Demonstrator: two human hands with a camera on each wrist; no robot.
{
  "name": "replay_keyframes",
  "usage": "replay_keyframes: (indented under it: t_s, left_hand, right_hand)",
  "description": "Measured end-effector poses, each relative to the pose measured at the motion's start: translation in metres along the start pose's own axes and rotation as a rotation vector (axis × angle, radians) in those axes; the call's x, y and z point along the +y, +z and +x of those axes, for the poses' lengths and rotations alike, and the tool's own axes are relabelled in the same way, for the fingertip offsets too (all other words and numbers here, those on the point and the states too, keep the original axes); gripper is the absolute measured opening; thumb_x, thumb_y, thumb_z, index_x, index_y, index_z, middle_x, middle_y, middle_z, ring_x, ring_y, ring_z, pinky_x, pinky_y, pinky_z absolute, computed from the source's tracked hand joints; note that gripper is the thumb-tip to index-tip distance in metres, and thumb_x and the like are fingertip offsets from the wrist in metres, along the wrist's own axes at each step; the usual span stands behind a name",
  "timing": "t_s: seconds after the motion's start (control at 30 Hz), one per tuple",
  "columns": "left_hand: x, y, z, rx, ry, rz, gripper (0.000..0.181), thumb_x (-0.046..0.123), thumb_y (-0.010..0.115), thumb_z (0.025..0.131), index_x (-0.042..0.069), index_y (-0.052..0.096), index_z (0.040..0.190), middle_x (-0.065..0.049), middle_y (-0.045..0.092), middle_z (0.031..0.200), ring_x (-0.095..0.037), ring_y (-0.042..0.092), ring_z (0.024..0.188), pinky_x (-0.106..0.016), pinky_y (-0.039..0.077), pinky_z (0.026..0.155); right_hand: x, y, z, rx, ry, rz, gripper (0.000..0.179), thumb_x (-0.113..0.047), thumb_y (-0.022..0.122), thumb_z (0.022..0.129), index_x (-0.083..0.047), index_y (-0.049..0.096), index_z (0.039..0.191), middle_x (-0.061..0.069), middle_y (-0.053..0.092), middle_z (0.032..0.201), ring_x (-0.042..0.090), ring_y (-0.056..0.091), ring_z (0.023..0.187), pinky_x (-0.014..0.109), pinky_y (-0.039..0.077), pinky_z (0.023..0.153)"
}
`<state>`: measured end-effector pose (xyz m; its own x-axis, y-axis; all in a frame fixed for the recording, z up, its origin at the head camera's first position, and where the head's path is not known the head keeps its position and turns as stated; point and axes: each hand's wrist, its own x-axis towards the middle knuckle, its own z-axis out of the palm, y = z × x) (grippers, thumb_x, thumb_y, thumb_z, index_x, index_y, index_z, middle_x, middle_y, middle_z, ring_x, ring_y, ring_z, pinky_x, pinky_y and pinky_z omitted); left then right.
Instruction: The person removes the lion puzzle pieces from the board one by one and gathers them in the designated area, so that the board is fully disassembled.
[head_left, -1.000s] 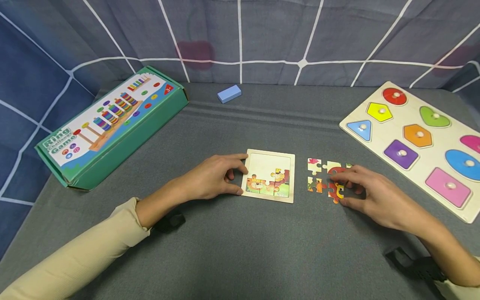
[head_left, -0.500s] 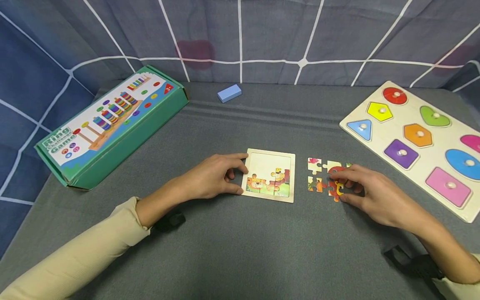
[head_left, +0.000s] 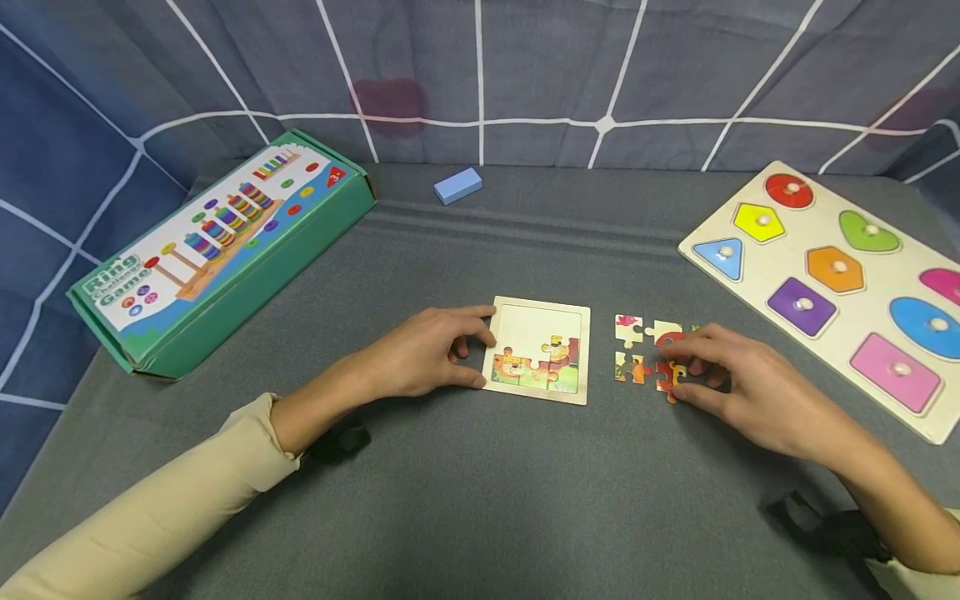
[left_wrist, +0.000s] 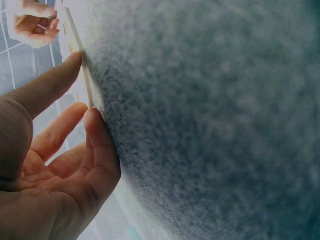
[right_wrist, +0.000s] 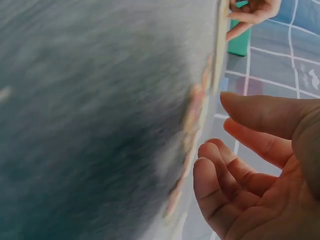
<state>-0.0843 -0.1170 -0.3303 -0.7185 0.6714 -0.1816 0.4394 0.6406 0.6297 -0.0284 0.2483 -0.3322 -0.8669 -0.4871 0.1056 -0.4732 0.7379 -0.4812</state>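
In the head view, a shallow wooden puzzle tray (head_left: 543,301) lies flat, with several joined animal-picture pieces (head_left: 536,372) in its lower part. My left hand (head_left: 420,354) rests against the tray's left edge, with thumb and index fingertip near its corners. Right of the tray lie loose jigsaw pieces (head_left: 628,330) in a loose group. My right hand (head_left: 738,383) is over the right side of this group, thumb and index either side of a red-and-yellow piece (head_left: 666,377); in the right wrist view its fingertips (right_wrist: 226,100) stand apart. The hand partly hides pieces beneath it.
A green Ring Challenge Game box (head_left: 225,250) stands at the left. A small blue block (head_left: 458,186) lies at the back. A knobbed shape board (head_left: 810,325) lies at the right, close to my right hand. A gridded blue cloth (head_left: 540,75) hangs behind.
My right thumb has shifted slightly left and up, and the red-and-yellow piece has slid a little up beside the other pieces. My left hand and the tray stay in place.
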Motion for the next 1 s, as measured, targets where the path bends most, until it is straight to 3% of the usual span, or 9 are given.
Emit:
replay_keyframes:
  t_s: [0.4,0.63,1.0]
  left_hand:
    - [0.0,0.0,0.001,-0.001,0.006,0.002,0.037,0.016,0.084,0.08,0.009,0.069,0.113,-0.013,0.042,0.151,-0.012,0.056,0.083,-0.027,0.047,0.073]
    - [0.0,0.0,0.001,0.0,0.008,0.002,0.038,0.016,0.084,0.081,0.008,0.069,0.115,-0.013,0.042,0.151,-0.011,0.056,0.083,-0.027,0.047,0.073]
    - [0.0,0.0,0.001,0.0,0.002,0.013,0.038,0.017,0.083,0.081,0.009,0.069,0.115,-0.013,0.043,0.151,-0.011,0.056,0.084,-0.027,0.047,0.073]
  right_hand:
    - [-0.039,0.014,0.03,-0.029,-0.034,0.091,0.044,-0.01,0.083,0.08,-0.012,0.068,0.122,-0.007,0.054,0.093,0.007,0.05,0.075,0.027,0.041,0.064]
    - [-0.059,0.027,0.051,-0.103,0.044,0.096,0.044,-0.014,0.082,0.082,-0.011,0.069,0.123,0.0,0.054,0.099,0.012,0.051,0.078,0.03,0.042,0.064]
    - [-0.065,0.04,0.073,-0.186,0.084,0.06,0.05,-0.017,0.082,0.081,-0.007,0.065,0.127,0.006,0.052,0.105,0.015,0.048,0.074,0.033,0.039,0.063]
